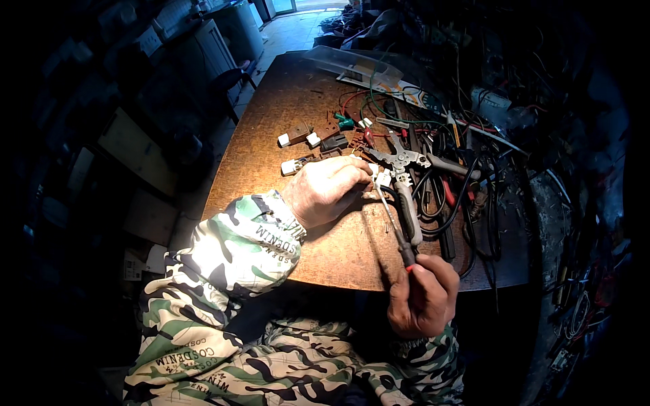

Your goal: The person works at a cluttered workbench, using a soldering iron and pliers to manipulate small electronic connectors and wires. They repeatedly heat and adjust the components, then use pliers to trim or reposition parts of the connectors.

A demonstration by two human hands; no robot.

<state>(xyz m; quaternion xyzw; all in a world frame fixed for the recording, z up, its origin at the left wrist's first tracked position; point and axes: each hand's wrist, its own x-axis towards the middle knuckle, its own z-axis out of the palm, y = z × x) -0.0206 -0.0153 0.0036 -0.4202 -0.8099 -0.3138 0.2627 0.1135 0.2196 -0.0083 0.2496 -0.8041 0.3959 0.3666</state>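
My left hand [326, 193] rests on the worn wooden tabletop, fingers pinched at a small white connector block [381, 177]. My right hand [423, 298], low at the table's front edge, grips a screwdriver [407, 252] by its dark handle with a red band; the long shaft points up to the white block, where the tip is too small to make out clearly. Just right of the block lies a wire stripper [413, 216] with pale grey handles. Brown, black and green connector pieces [334, 143] with white parts sit behind my left hand.
A wooden table [240, 169] holds tangled wires [467, 203], red-handled tools and a clear plastic package [352, 64] at the back. A dark stool [227, 84] stands beyond its left side, near white cabinets [230, 40]. Cluttered cables fill the right.
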